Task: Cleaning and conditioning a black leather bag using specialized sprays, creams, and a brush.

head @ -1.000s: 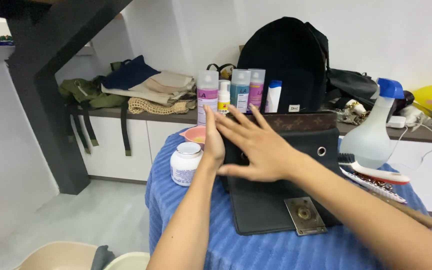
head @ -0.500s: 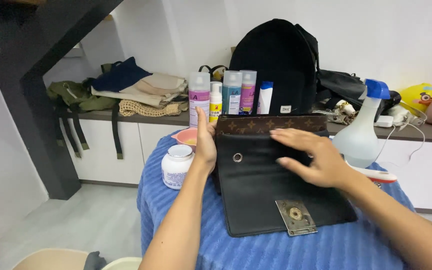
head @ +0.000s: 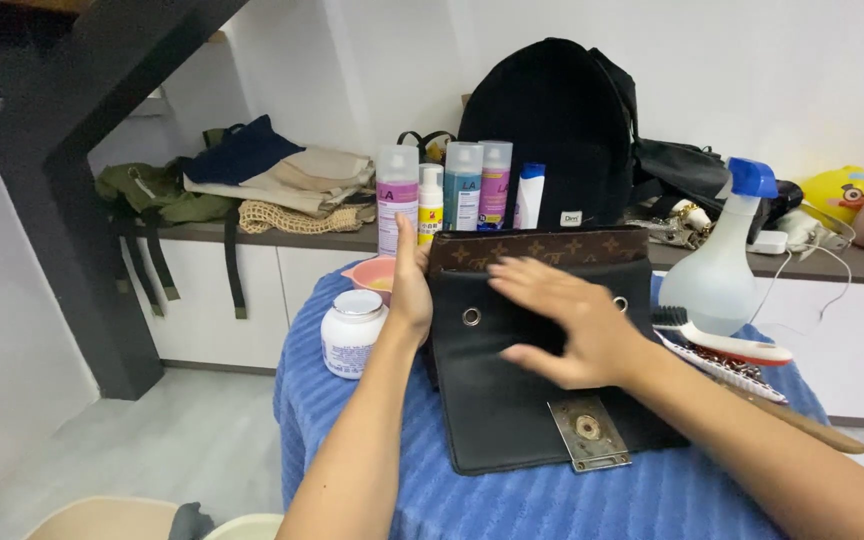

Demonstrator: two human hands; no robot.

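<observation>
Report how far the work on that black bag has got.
Done: the black bag lies on the blue cloth with its flap opened, clasp plate exposed. In hand: the left hand steadies its edge, the right hand presses flat on the leather. Left: brush and spray bottle lie untouched.

A single head-worn camera looks forward and slightly down, close over a round table covered in blue cloth (head: 352, 420). Both forearms enter from the lower edge, with a cluttered counter (head: 282, 236) and white wall behind.
</observation>
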